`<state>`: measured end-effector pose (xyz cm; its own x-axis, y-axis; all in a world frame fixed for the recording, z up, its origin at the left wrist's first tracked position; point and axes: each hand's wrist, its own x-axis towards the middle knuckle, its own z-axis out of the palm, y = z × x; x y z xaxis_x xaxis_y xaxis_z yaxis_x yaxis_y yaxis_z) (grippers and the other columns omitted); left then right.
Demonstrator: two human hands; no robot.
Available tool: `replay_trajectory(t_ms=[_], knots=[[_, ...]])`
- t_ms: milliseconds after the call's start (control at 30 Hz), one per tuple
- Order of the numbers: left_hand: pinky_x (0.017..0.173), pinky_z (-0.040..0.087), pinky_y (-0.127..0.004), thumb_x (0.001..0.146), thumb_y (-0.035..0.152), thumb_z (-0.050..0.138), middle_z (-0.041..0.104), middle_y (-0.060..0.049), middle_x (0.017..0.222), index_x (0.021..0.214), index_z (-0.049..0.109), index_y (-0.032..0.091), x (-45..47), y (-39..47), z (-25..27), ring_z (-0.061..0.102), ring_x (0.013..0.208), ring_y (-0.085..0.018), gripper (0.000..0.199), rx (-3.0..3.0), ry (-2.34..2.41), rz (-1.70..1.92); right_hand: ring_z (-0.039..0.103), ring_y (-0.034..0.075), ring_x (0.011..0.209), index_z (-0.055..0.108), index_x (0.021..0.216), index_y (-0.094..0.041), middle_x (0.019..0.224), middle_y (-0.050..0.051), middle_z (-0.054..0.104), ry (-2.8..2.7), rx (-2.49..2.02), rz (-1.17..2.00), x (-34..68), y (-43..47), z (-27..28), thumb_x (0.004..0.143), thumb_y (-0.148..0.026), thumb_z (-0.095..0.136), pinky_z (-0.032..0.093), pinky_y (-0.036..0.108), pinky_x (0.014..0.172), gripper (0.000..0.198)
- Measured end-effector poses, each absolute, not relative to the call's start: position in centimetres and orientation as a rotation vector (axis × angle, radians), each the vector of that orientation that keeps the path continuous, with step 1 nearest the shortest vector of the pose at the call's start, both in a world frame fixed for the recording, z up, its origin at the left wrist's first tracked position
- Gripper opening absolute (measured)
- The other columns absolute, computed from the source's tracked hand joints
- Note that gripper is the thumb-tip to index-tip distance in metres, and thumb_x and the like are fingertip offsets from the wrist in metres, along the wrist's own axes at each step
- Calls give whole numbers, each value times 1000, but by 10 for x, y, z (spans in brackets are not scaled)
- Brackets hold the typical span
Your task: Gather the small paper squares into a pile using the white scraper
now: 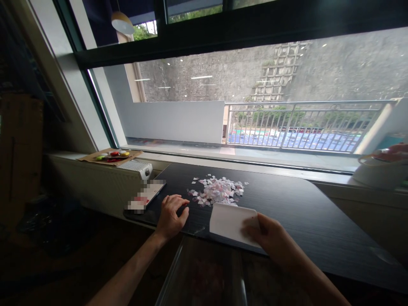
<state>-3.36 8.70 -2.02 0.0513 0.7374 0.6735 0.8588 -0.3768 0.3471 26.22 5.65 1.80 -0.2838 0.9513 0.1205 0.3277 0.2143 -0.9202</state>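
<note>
A loose pile of small white and pinkish paper scraps [219, 190] lies on the dark wood-grain table [274, 199]. My right hand [263, 231] grips a thin white flat sheet or card [231, 221] by its right end, with the thumb on top. The card is at the table's near edge, just in front of the pile. My left hand [174, 214] rests at the near edge, left of the card, fingers loosely bent and apart, holding nothing. Below the edge is a dark, clear-sided container [204, 272]; its contents are too dim to make out.
A flat, partly blurred item [146, 197] lies at the table's left end. Beyond it, a brown board [95, 156] with small colourful things sits on the ledge above a radiator [95, 180]. A window runs behind the table. A whitish object [382, 168] stands on the right sill.
</note>
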Motion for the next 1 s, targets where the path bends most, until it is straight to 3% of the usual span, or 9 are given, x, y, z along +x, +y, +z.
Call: replay_trajectory(t_ms=[200,400,667,1000], knots=[[99,33,-49,78,24,50,69,-3,87,85,64,23,-35,87,-21,57,101,-25,16,-2163,-1666,-1215,60,17,62,64,74,-19,67,2,68,-1950,-1173,802,268,35,17,82,-35,57,48,26,57,20],[98,34,-50,77,27,50,70,-3,86,84,65,23,-39,90,-24,59,99,-26,17,-2153,-1629,-1247,66,23,80,67,88,-20,86,6,73,-1704,-1266,540,308,65,14,82,-37,55,51,33,71,22],[85,46,-44,77,34,52,71,-3,84,83,67,24,-49,97,-27,62,92,-26,19,-2143,-1561,-1267,66,20,72,66,84,-18,79,5,72,-1624,-1287,624,309,95,7,76,-31,60,51,30,64,17],[86,49,-44,75,43,53,72,-4,85,81,69,25,-60,103,-31,63,93,-27,25,-2144,-1622,-1285,61,18,63,60,80,-20,70,1,66,-1639,-1468,487,320,78,19,76,-27,53,42,27,56,10]])
